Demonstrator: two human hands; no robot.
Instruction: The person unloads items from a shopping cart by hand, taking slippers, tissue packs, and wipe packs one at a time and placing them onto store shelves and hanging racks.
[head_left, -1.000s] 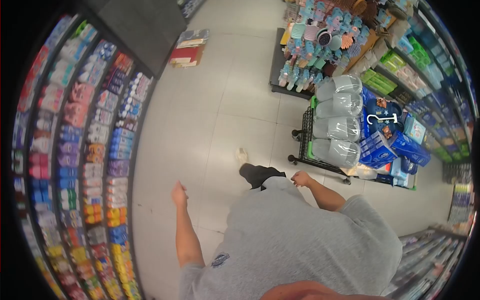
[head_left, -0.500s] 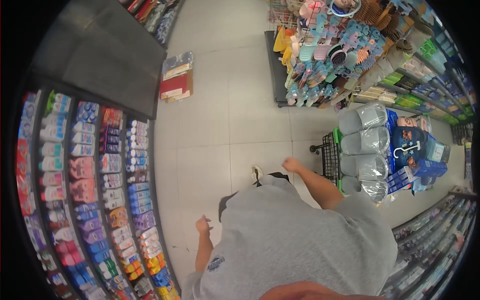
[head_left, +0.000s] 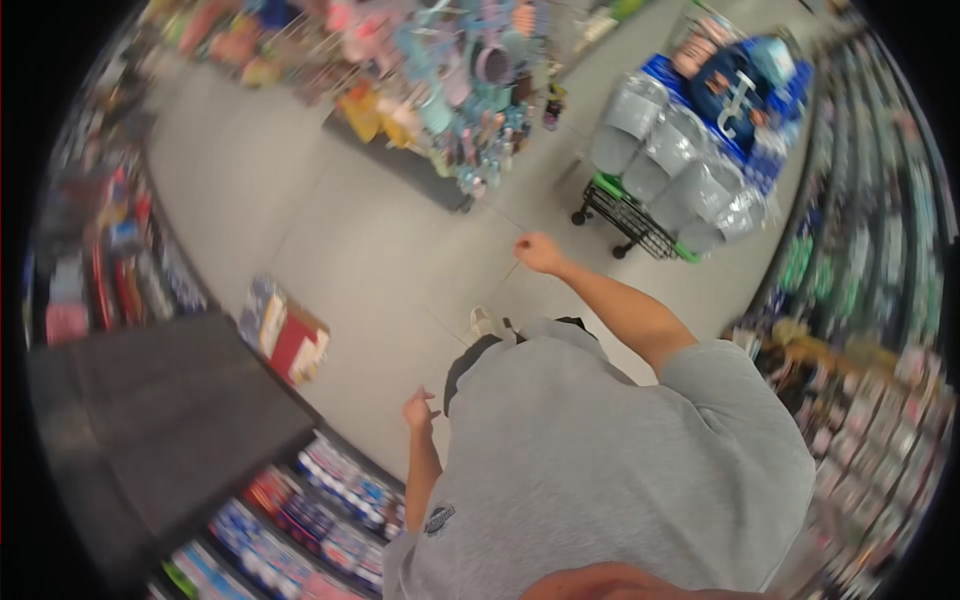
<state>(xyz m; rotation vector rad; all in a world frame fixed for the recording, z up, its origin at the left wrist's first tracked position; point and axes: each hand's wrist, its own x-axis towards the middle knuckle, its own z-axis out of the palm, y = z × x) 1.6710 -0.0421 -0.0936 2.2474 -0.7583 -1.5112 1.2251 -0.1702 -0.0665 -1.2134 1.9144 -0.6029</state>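
Observation:
My left hand [head_left: 420, 408] hangs beside my left hip, its fingers loosely apart and nothing in it. Stretched out in front of my body, my right hand [head_left: 540, 254] has its fingers curled in, and no object shows in it. Nearest to that hand stands a black shopping cart [head_left: 622, 214] with green trim, a short gap away. On the cart lie several grey plastic-wrapped bins [head_left: 664, 160], a dark blue item [head_left: 722, 88] with a white hanger [head_left: 737, 105] on it, and blue packages [head_left: 768, 160].
Ahead is a display rack [head_left: 440, 100] of hairbrushes and clips on a dark base [head_left: 400, 165]. Flat packages [head_left: 290, 335] lie on the floor at left. A dark shelf end panel [head_left: 160, 420] and shelves of bottles [head_left: 345, 480] flank my left; stocked shelves [head_left: 870, 250] line the right.
My view has turned to the right, so the cart, rack and shelves have swung counter-clockwise in the picture. My right hand is reaching farther out; my left stays low at my side.

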